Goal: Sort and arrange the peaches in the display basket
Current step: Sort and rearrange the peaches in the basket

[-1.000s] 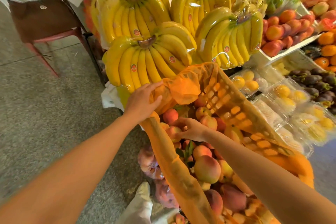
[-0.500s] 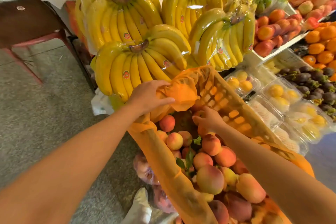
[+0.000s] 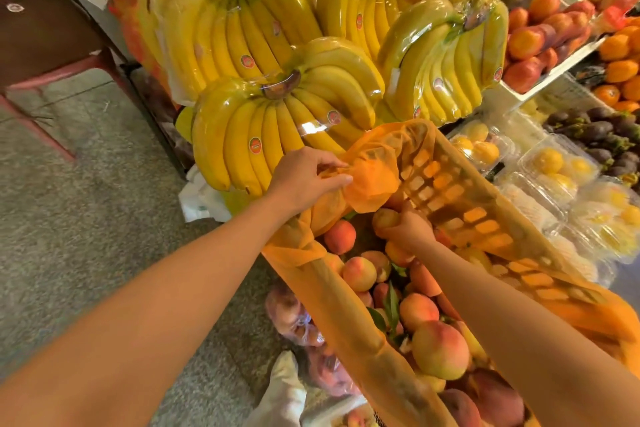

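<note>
- The basket (image 3: 467,215) is orange plastic with a slotted wall and is draped in a thin orange net (image 3: 372,180). It sits just below the bananas (image 3: 277,128).
- The peaches (image 3: 440,348) fill it in a loose heap. They are round, yellow blushing to pink-red, with a few green leaves between them; the nearest ones look darker red.
- The left hand (image 3: 304,178) pinches a bunched fold of the net at the basket's far corner, thumb and fingers curled on it, holding it above the fruit.
- The right hand (image 3: 410,230) grips one peach (image 3: 383,218), pale yellow with little blush, at the far end of the heap, just under the raised net.
- Clear boxes (image 3: 550,166) of yellow fruit sit right of the basket.
- A clear bag (image 3: 291,315) of more peaches lies low on its left.
</note>
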Demonstrator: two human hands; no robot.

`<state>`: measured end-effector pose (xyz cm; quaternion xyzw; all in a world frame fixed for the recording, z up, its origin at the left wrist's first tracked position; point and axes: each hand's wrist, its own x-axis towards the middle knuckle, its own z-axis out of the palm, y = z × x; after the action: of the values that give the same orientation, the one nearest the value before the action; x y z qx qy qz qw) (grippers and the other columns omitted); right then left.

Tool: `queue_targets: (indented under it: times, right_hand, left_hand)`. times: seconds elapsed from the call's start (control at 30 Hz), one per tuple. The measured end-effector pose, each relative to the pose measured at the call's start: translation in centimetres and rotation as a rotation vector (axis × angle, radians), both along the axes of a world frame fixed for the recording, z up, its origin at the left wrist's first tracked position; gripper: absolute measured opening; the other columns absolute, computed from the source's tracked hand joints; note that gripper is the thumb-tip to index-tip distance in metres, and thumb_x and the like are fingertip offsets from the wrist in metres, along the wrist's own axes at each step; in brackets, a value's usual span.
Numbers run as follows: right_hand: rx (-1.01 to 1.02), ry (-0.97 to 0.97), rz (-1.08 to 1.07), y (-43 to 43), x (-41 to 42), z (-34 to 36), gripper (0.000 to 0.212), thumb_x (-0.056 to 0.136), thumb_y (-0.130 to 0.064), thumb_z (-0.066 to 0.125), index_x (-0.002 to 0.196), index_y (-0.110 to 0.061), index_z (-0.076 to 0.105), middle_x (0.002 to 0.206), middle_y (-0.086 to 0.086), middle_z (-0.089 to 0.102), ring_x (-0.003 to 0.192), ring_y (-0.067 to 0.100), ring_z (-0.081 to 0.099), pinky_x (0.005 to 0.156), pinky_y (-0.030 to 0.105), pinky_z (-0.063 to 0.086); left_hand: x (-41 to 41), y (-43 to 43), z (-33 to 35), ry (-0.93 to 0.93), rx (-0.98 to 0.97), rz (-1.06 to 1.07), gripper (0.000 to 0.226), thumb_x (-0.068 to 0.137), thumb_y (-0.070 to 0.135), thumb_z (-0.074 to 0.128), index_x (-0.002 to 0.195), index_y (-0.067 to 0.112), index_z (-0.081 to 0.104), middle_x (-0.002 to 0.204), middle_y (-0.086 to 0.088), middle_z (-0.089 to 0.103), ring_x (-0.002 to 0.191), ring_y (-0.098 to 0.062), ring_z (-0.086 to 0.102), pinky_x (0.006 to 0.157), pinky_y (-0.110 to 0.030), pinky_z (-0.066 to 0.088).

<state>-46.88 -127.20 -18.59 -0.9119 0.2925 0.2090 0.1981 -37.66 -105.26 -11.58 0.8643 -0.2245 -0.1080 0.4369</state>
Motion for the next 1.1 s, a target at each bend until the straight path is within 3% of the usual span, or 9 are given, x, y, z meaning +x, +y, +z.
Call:
queue_targets:
  times: [0.13,0.27,0.4,0.77,0.97,1.1]
  right_hand:
    - [0.045,-0.032,-0.046,-0.2,-0.3,-0.1,0.071,0.08,-0.036,0.074,0.136,-0.01,0.039,0.126,0.014,0.058,0.114,0.031,0.055,0.087,0.041,0.049]
    - [0.099,-0.1,-0.043,-0.5,-0.6,-0.1,0.073,0.079,-0.041,0.075,0.135,-0.009,0.04,0.119,0.011,0.06,0.109,0.029,0.057,0.084,0.042,0.05]
    - [0.22,-0.213,-0.028,-0.3,-0.5,0.2,0.067,0.077,-0.043,0.077,0.128,-0.014,0.045,0.112,0.001,0.058,0.105,0.021,0.058,0.089,0.043,0.05]
    - [0.338,-0.242,0.046,-0.9,-1.2,0.9,0.066,0.075,-0.04,0.08,0.128,-0.015,0.049,0.122,0.002,0.056,0.111,0.019,0.055,0.095,0.038,0.048]
    - [0.499,-0.328,0.06,-2.4,-3.4,3.1,0.053,0.071,-0.021,0.085,0.113,-0.027,0.053,0.116,-0.001,0.055,0.108,0.016,0.056,0.097,0.043,0.05]
    - [0.438,-0.399,0.175,-2.8,-5.0,4.6,0.058,0.06,-0.037,0.084,0.109,-0.04,0.051,0.114,-0.004,0.049,0.108,0.018,0.049,0.095,0.045,0.047]
  left_hand:
    - [0.0,0.0,0.0,0.012,-0.006,0.0,0.032,0.078,0.044,0.074,0.103,0.024,0.075,0.1,0.005,0.073,0.091,-0.011,0.063,0.073,-0.024,0.043]
    - [-0.1,0.0,0.1,0.012,-0.007,-0.004,0.031,0.079,0.043,0.074,0.104,0.024,0.075,0.1,0.005,0.073,0.091,-0.01,0.062,0.072,-0.022,0.041]
    - [-0.1,0.1,0.1,0.013,0.004,-0.011,0.032,0.079,0.044,0.073,0.105,0.025,0.074,0.101,0.006,0.072,0.093,-0.012,0.064,0.077,-0.027,0.049]
    - [-0.2,0.1,0.1,-0.002,0.027,-0.004,0.034,0.08,0.046,0.072,0.106,0.024,0.074,0.106,0.006,0.072,0.098,-0.013,0.064,0.084,-0.036,0.053]
    - [-0.5,0.0,0.6,-0.034,0.07,0.015,0.034,0.082,0.045,0.071,0.106,0.023,0.074,0.109,0.003,0.072,0.103,-0.016,0.064,0.086,-0.037,0.052]
    - [-0.8,-0.2,0.9,-0.06,0.115,0.052,0.033,0.083,0.047,0.068,0.107,0.025,0.075,0.111,0.003,0.072,0.106,-0.016,0.063,0.084,-0.032,0.05]
